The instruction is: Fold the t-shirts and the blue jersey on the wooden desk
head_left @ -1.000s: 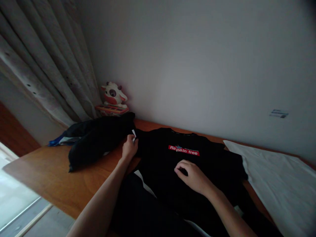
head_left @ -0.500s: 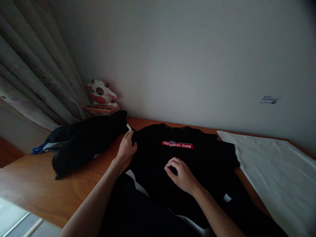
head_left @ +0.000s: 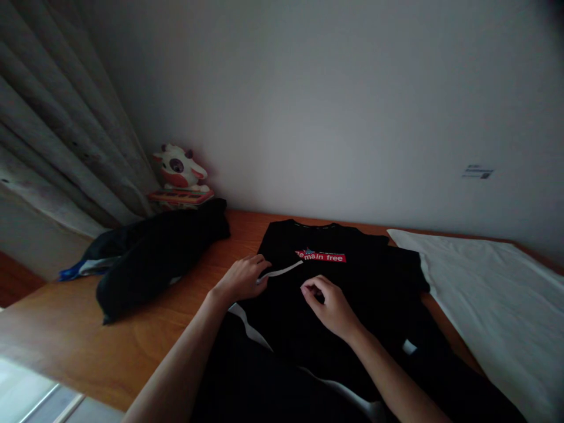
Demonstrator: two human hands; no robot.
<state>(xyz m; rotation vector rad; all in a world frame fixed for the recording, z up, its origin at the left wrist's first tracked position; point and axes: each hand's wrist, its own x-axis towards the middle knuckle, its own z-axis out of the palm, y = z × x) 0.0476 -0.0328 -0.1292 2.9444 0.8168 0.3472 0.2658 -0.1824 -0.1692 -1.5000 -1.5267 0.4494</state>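
Observation:
A black T-shirt (head_left: 282, 317) with a red "Remain free" print (head_left: 328, 257) lies spread out, its collar toward the wall. At its left side, my left hand (head_left: 244, 277) is closed on the white-edged sleeve (head_left: 282, 271), which is folded inward over the chest near the print. My right hand (head_left: 326, 302) is over the middle of the shirt, just below the print. Its thumb and fingers are curled together in a pinch; against the black cloth, I cannot tell what is between them.
A wooden tabletop (head_left: 145, 346) runs along the wall. On the left is a dark bundled garment (head_left: 154, 258), with a cow-shaped toy (head_left: 178, 170) behind it near the curtain (head_left: 57, 117). White cloth (head_left: 493, 305) lies to the right, beside the shirt.
My left hand has moved right with the sleeve, folding it inward so that it reaches the print's left end. My right hand has shifted only slightly to the right.

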